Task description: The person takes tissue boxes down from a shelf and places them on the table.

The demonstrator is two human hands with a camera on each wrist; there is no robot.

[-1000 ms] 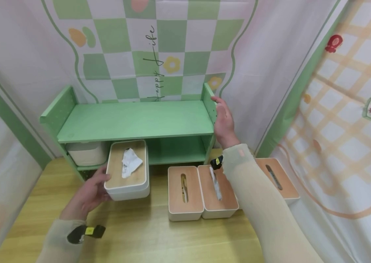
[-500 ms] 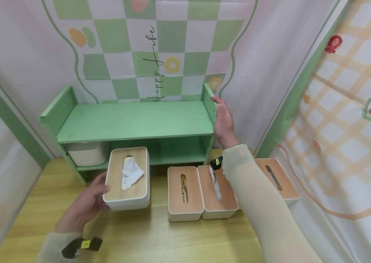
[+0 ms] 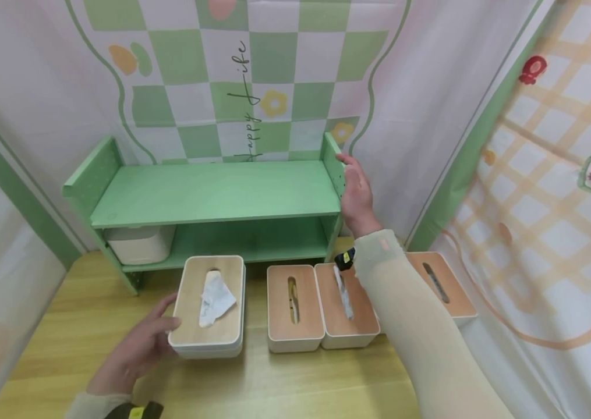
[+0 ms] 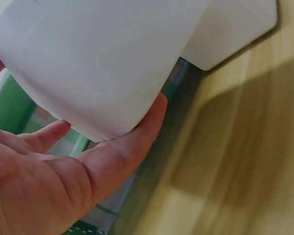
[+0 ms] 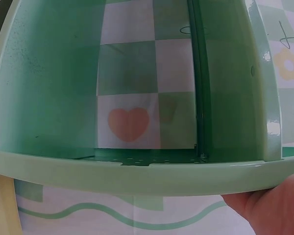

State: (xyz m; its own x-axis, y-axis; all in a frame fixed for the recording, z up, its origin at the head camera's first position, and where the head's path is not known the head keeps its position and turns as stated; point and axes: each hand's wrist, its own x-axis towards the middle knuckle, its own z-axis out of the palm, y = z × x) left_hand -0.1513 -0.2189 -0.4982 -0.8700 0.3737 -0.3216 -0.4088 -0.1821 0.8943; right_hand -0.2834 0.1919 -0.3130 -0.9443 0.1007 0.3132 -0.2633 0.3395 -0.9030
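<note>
My left hand (image 3: 143, 340) holds a white tissue box (image 3: 206, 346) by its left side, thumb at the lid's rim. The box has a light wood-toned lid with a white tissue (image 3: 216, 298) sticking out of its slot. In the left wrist view, fingers (image 4: 122, 152) reach under the lower corner of the box (image 4: 103, 63), and its shadow falls on the tabletop. My right hand (image 3: 358, 198) rests with extended fingers against the outside of the right side panel of a green two-tier shelf (image 3: 216, 189). In the right wrist view, part of that hand (image 5: 279, 208) shows beside the panel's edge.
Another white box (image 3: 140, 245) sits at the left of the shelf's lower tier. Two tissue boxes with orange-brown lids, a left one (image 3: 282, 331) and a right one (image 3: 363, 308), stand side by side on the wooden table (image 3: 274, 390). A third (image 3: 455, 273) is beyond my right forearm.
My left hand has drawn the tissue box out from the shelf's lower tier, toward me and slightly right. My right hand has stayed at the side panel.
</note>
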